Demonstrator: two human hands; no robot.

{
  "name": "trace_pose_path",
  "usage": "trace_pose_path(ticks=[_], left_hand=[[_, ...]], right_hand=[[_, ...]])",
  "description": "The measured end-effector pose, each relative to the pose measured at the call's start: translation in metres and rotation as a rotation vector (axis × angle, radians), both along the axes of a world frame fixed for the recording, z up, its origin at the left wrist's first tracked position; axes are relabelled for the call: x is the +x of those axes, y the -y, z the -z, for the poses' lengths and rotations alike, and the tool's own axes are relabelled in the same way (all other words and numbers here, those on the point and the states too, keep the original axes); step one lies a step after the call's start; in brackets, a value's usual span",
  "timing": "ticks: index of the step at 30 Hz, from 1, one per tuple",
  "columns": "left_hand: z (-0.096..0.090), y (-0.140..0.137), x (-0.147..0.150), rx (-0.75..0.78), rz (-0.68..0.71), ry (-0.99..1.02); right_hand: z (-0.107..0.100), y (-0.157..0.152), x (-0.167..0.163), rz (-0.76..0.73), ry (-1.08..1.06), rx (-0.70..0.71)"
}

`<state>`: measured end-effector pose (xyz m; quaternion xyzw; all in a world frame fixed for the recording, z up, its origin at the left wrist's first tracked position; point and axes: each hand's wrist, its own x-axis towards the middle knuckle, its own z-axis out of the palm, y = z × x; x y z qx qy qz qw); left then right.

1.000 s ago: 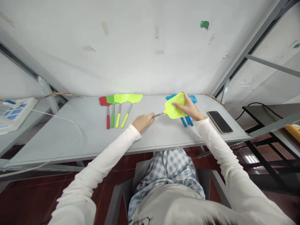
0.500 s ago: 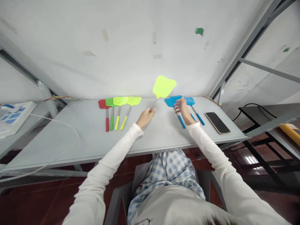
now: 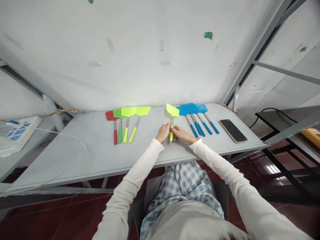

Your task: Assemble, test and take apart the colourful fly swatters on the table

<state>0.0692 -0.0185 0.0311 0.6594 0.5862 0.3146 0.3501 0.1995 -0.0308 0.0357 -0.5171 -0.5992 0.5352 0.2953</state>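
Note:
Between my hands, a yellow fly swatter (image 3: 172,110) stands with its head toward the wall and its handle toward me. From the left, my left hand (image 3: 163,132) is closed at the upper handle, its fingertips partly hidden. My right hand (image 3: 182,134) grips the same handle from the right. Several blue fly swatters (image 3: 188,108) lie fanned out just right of my hands, heads overlapping. Left of my hands lie a red fly swatter (image 3: 110,115), a green fly swatter (image 3: 118,113) and two yellow fly swatters, one overlapping (image 3: 128,111) and one outermost (image 3: 143,110).
A phone (image 3: 233,130) lies at the right end of the grey table (image 3: 100,163). A pale cable (image 3: 75,136) curves across the left side. Metal frame posts (image 3: 236,100) stand by the wall. A white and blue object (image 3: 18,133) sits at far left.
My right hand has left the blue fly swatters and moved left onto the yellow one's handle. That swatter has come down, its shaft showing shorter. My left hand has shifted slightly right.

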Motion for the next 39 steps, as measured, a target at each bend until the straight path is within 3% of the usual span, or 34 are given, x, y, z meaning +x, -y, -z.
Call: trace_pose_path(ticks=[3, 7, 10, 16, 20, 23, 27, 30, 34, 39], left_hand=[[0.002, 0.002, -0.023, 0.042, -0.026, -0.076], [0.009, -0.001, -0.069, 0.158, -0.285, -0.429], [0.012, -0.008, -0.101, 0.147, -0.434, -0.663], [0.01, -0.021, -0.134, 0.027, -0.293, -0.71], [0.006, -0.014, -0.133, 0.062, -0.284, -0.692], [-0.005, -0.001, -0.125, 0.178, -0.242, -0.687], [-0.024, 0.014, -0.105, 0.351, -0.061, -0.721], [-0.035, 0.017, -0.089, 0.479, 0.04, -0.735], [-0.04, 0.008, -0.074, 0.612, 0.087, -0.755], [-0.03, -0.02, -0.053, 0.672, 0.067, -0.784]], right_hand=[[0.012, -0.008, 0.013, 0.188, 0.304, 0.194], [0.019, -0.015, 0.029, 0.2, 0.703, 0.434], [0.02, -0.016, 0.034, 0.227, 0.91, 0.528], [0.036, -0.014, 0.047, 0.334, 1.081, 0.643], [0.045, -0.014, 0.059, 0.436, 1.058, 0.771], [0.034, -0.007, 0.059, 0.414, 1.015, 0.894], [-0.002, 0.006, 0.047, 0.123, 0.965, 1.159], [-0.025, -0.002, 0.036, -0.097, 0.977, 1.288], [-0.035, -0.038, 0.034, -0.197, 0.973, 1.299], [-0.027, -0.068, 0.043, -0.195, 0.989, 1.274]])
